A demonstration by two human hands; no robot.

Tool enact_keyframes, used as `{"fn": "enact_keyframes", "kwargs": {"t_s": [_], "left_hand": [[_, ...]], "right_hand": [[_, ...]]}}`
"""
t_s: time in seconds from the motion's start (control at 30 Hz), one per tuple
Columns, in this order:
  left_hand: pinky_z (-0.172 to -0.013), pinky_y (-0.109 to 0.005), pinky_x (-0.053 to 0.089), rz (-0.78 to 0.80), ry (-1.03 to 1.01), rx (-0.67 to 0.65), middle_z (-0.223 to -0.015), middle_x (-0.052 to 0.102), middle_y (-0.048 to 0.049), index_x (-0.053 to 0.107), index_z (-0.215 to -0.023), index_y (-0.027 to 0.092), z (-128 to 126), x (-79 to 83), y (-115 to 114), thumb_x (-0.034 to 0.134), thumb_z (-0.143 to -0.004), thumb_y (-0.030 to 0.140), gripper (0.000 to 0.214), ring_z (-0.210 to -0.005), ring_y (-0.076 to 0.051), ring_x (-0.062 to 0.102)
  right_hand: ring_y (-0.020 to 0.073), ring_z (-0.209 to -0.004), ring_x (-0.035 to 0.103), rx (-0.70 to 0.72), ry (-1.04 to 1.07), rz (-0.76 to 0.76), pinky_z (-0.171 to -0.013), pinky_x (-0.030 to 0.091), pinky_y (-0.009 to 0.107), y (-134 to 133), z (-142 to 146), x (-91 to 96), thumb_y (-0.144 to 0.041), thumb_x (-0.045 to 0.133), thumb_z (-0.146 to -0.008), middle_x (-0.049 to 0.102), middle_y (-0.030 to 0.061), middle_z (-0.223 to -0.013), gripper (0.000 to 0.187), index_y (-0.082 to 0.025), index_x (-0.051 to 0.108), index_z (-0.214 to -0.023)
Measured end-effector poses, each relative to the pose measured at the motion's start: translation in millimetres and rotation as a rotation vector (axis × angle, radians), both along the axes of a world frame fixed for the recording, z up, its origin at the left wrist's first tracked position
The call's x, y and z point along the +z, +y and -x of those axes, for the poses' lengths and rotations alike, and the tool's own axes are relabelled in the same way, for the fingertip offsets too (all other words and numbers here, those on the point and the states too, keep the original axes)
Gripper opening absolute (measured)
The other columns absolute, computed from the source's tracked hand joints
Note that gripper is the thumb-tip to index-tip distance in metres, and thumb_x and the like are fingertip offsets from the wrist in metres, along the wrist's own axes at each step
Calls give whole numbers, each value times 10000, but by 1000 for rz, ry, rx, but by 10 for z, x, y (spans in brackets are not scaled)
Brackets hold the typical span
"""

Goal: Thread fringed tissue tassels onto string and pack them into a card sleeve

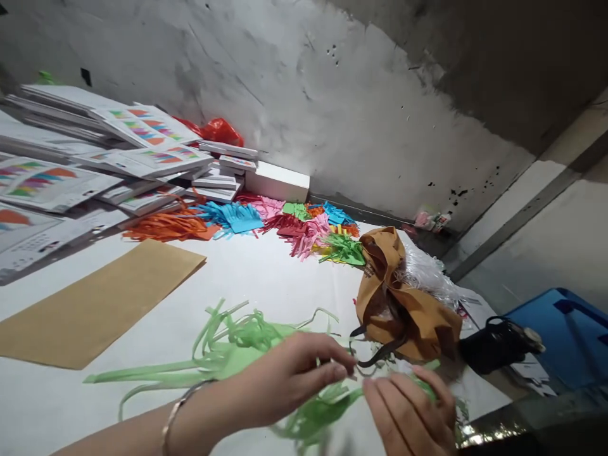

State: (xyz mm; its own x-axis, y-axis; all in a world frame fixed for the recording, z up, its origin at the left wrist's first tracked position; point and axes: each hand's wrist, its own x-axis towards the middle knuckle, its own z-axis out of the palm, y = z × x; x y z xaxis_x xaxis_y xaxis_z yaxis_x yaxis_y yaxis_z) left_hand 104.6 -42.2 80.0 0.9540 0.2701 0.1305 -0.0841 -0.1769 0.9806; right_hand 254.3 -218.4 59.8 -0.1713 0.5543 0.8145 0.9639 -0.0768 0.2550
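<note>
Green fringed tissue paper (313, 421), bunched and blurred at its lower edge, runs to my right hand (413, 411), whose fingers are closed on its twisted end. A bit of green shows past the fingers on the far side. Just left of it, my left hand (299, 373) has thumb and fingers drawn together in a pinch; what is between them is too small to make out. Beneath and behind my left hand lies more light green tissue fringe (237, 354), its long strips spread over the white table (266, 278).
Fringed tissue bundles in several colours (304, 228) line the table's back. Stacked printed boxes (137, 158) stand left, above a brown paper sheet (104, 304). On the right are a brown bag (389, 297) with dark handles, clear plastic (422, 266), a black bottle (498, 345) and a blue bin (560, 335).
</note>
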Motion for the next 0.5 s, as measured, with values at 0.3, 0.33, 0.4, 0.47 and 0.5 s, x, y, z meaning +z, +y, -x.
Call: {"fn": "enact_keyframes", "kwargs": {"t_s": [0.3,0.33,0.4,0.47,0.5], "left_hand": [[-500,-221,246,406,116,-60,-566,475,55,614,-708,149,-229,-257,-253,811,-659,600,495,-535,-83,343],[-520,-224,265,342,85,-21,-578,474,50,603,-703,150,-219,-264,-269,785,-683,621,505,-557,-91,355],[-555,-232,304,205,15,79,-614,490,33,591,-706,152,-206,-286,-290,716,-744,657,522,-599,-109,387],[-574,-241,342,105,-37,133,-646,524,10,600,-728,154,-194,-322,-281,640,-814,671,526,-620,-125,430],[-579,-246,362,67,-56,139,-666,548,-2,610,-750,156,-187,-341,-264,624,-831,671,521,-625,-133,456]], "right_hand": [[167,-629,704,282,260,-68,-693,571,357,96,-88,-182,-96,655,-844,726,-6,-738,265,-222,656,-1078],[172,-653,706,317,358,-85,-689,581,354,128,-38,-232,-86,625,-859,723,2,-753,270,-224,646,-1090],[187,-732,715,330,588,-136,-680,593,337,192,94,-350,-118,590,-899,721,33,-824,235,-227,636,-1102],[190,-792,718,291,773,-191,-670,595,305,235,228,-482,-166,584,-934,719,50,-894,202,-249,638,-1110],[186,-801,719,271,814,-210,-660,591,284,246,286,-544,-175,591,-941,719,48,-905,204,-263,643,-1118]]}}
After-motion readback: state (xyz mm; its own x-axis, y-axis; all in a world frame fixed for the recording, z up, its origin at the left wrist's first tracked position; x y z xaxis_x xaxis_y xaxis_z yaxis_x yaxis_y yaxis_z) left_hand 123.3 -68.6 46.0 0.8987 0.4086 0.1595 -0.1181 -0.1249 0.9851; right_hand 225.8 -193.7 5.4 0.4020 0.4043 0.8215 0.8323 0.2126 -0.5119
